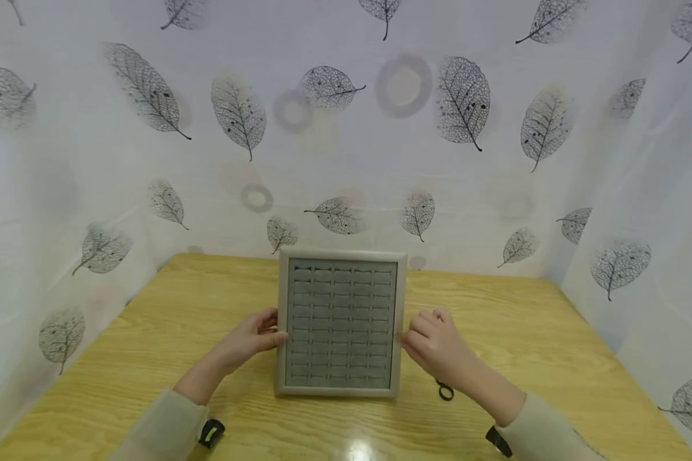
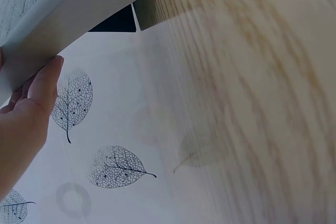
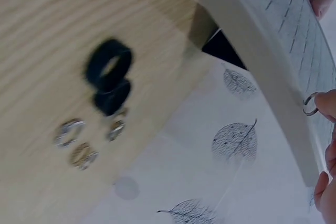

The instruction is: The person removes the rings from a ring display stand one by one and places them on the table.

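Observation:
A grey ring display board (image 1: 340,323) in a pale frame, lined with several rows of slots, stands upright on the table. My left hand (image 1: 259,336) grips the frame's left side, thumb towards the front and fingers behind the edge. At the right side of the board, my right hand (image 1: 435,342) has its fingers curled. In the right wrist view, the fingertips of that hand (image 3: 326,153) pinch a thin silvery ring (image 3: 306,110) close to the slotted face. How far the ring is from the slots I cannot tell.
On the wooden table (image 1: 496,333), near the right forearm, lie black rings (image 3: 95,66), a silver ring (image 3: 60,141) and a gold-toned ring (image 3: 86,161). A dark support (image 3: 224,48) shows behind the board. Leaf-printed white curtain (image 1: 346,153) surrounds the back and sides.

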`<state>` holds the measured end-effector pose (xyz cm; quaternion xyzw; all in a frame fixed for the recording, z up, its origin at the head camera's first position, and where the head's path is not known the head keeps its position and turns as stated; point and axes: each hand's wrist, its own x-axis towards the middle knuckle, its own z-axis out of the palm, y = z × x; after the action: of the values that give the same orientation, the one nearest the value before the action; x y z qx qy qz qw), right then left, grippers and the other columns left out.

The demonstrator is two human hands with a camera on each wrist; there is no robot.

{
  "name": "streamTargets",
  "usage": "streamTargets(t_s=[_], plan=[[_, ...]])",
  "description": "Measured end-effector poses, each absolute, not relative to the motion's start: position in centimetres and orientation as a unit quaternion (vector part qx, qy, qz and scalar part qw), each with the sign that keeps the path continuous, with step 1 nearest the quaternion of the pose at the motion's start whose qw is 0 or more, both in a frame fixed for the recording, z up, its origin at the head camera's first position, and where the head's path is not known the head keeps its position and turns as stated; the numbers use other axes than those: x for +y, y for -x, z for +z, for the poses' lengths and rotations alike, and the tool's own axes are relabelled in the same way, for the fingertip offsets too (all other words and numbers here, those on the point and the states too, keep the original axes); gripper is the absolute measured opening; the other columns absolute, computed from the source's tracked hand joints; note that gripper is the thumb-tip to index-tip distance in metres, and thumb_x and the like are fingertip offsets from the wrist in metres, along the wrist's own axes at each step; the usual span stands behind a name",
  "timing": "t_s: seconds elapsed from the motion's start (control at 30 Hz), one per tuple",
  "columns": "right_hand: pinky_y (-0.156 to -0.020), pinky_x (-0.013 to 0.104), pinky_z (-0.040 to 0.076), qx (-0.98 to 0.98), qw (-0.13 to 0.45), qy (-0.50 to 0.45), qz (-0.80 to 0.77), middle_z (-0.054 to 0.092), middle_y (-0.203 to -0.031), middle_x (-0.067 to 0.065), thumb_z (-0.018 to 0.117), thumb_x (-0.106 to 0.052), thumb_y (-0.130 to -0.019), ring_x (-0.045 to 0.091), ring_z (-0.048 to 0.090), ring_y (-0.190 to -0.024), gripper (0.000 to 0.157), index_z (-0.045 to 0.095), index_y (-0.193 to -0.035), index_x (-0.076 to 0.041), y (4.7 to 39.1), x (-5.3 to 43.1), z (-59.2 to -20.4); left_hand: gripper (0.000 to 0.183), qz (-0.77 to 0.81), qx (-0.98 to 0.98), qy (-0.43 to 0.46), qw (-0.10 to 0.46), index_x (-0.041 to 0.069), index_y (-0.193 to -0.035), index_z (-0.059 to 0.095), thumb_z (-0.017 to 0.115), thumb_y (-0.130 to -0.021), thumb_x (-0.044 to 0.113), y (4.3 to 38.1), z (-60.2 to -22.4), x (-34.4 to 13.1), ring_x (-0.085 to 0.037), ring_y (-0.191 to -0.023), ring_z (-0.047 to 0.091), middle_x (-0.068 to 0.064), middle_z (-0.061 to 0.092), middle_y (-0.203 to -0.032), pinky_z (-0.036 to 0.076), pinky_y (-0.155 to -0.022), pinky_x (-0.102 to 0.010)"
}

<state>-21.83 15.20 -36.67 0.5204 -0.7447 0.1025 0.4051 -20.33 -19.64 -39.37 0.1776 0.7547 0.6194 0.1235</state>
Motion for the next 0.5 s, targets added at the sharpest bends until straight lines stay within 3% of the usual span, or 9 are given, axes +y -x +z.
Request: streamTargets(t_s=[0.5], plan=[[-0.058, 0.026, 0.017, -0.777, 0.382, -0.491, 0.091, 0.041, -0.066, -0.007, 0.029, -0.033, -0.097, 0.009, 0.032, -0.058, 0.047, 0.058, -0.064, -0.016, 20.9, 21.4, -39.3, 0.063, 0.618, 0.758, -0.167, 0.127, -0.008, -0.133, 0.025, 0.058, -0.087, 0.02, 20.3, -39.4, -19.7, -0.037, -0.117, 0.037, -0.025, 0.039, -0.128, 0.041, -0.09, -0.04]])
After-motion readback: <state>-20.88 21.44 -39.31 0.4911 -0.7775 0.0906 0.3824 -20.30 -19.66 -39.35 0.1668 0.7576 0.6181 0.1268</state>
